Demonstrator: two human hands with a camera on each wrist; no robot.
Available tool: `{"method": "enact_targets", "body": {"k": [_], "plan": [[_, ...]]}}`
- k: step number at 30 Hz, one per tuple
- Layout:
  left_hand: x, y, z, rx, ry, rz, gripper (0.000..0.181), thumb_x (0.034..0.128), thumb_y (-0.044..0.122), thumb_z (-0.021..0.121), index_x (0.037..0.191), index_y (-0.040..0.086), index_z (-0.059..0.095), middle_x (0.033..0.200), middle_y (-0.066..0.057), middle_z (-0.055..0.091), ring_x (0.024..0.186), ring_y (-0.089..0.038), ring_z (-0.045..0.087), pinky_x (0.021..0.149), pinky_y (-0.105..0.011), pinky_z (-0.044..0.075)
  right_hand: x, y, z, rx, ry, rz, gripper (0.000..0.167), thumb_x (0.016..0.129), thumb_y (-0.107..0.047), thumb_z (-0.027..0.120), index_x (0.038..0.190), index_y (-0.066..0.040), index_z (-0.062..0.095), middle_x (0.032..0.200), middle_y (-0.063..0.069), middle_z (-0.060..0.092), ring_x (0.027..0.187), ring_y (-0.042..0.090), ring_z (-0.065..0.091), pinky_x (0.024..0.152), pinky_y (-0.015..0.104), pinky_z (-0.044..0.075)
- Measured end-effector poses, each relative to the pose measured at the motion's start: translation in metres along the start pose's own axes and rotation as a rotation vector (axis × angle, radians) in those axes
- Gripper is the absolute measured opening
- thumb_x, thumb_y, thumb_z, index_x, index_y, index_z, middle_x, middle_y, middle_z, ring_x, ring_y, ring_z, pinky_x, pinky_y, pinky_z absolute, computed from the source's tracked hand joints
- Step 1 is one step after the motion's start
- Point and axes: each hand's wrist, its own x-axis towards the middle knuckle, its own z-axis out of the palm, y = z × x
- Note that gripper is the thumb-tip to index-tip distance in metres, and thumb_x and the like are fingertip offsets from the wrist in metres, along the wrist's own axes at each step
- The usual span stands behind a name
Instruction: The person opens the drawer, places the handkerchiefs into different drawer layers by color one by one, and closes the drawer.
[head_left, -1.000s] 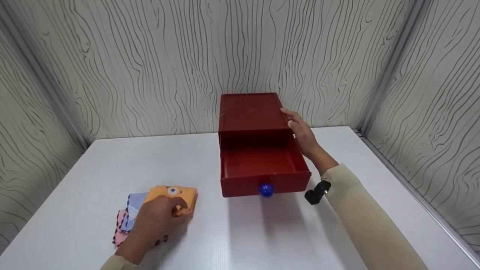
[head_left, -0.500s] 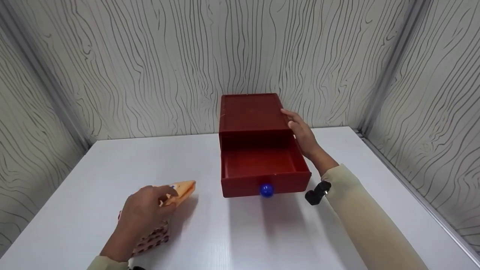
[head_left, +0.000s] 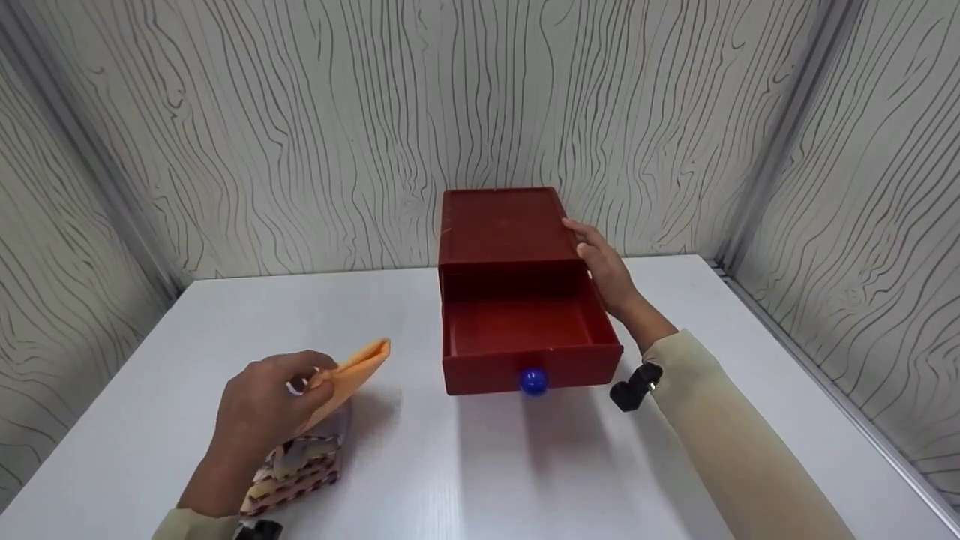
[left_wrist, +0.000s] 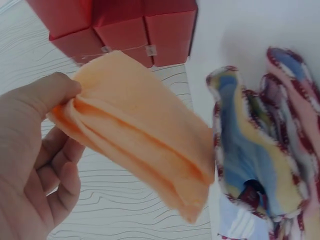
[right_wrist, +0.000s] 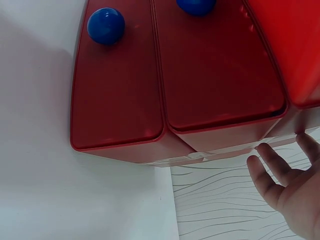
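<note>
On the white table (head_left: 187,337), as the head view shows, stands a red drawer unit (head_left: 501,225), and its top drawer (head_left: 484,373), with a blue knob (head_left: 533,381), is pulled out. To the left of it, the left hand (head_left: 266,397) holds an orange cloth (head_left: 356,375) in a tilted position, above a pile of folded cloths (head_left: 300,471). The right hand (head_left: 609,276) rests along the right side of the unit. From the left wrist, one sees that the thumb and the index finger pinch the folded orange cloth at one end, while the other fingers are bent; whether its far end touches the pile, I cannot tell. From the right wrist, the right fingers are apart and nearly straight beside the unit, grasping nothing, and two lower drawers are closed.
</note>
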Motion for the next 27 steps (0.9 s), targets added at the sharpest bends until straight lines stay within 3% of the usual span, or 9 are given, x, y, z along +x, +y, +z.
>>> {"method": "enact_targets", "body": {"k": [5, 14, 20, 27], "plan": [[0.003, 0.003, -0.007, -0.039, 0.102, 0.020, 0.017, 0.0781, 0.016, 0.076, 0.093, 0.023, 0.074, 0.081, 0.001, 0.071, 0.069, -0.014, 0.061, 0.047, -0.024, 0.040, 0.000, -0.001, 0.001, 0.030, 0.005, 0.025, 0.052, 0.099, -0.019, 0.030, 0.150, -0.008, 0.031, 0.149, 0.014, 0.038, 0.120, 0.011, 0.052, 0.095, 0.027, 0.046], [0.009, 0.012, -0.011, -0.115, 0.196, -0.014, 0.019, 0.0792, 0.014, 0.077, 0.098, 0.019, 0.074, 0.088, -0.002, 0.072, 0.072, -0.016, 0.063, 0.052, -0.022, 0.047, 0.000, 0.000, 0.001, 0.006, 0.022, 0.022, 0.050, 0.100, -0.019, 0.029, 0.149, -0.008, 0.031, 0.148, 0.014, 0.039, 0.120, 0.009, 0.051, 0.097, 0.026, 0.044], [0.013, 0.018, -0.009, -0.211, 0.334, -0.028, 0.021, 0.0806, 0.010, 0.076, 0.101, 0.015, 0.074, 0.095, -0.003, 0.072, 0.077, -0.013, 0.060, 0.061, -0.011, 0.048, -0.001, 0.001, 0.001, 0.009, 0.017, 0.017, 0.051, 0.100, -0.018, 0.029, 0.149, -0.008, 0.031, 0.149, 0.014, 0.039, 0.119, 0.011, 0.053, 0.096, 0.027, 0.045], [0.022, 0.027, -0.009, -0.301, 0.487, -0.019, 0.018, 0.0813, 0.008, 0.074, 0.099, 0.013, 0.075, 0.091, -0.001, 0.072, 0.074, -0.004, 0.057, 0.055, -0.008, 0.046, -0.001, 0.001, 0.000, 0.019, 0.013, 0.003, 0.051, 0.099, -0.016, 0.029, 0.149, -0.006, 0.031, 0.149, 0.016, 0.039, 0.119, 0.009, 0.053, 0.097, 0.026, 0.044]]}}
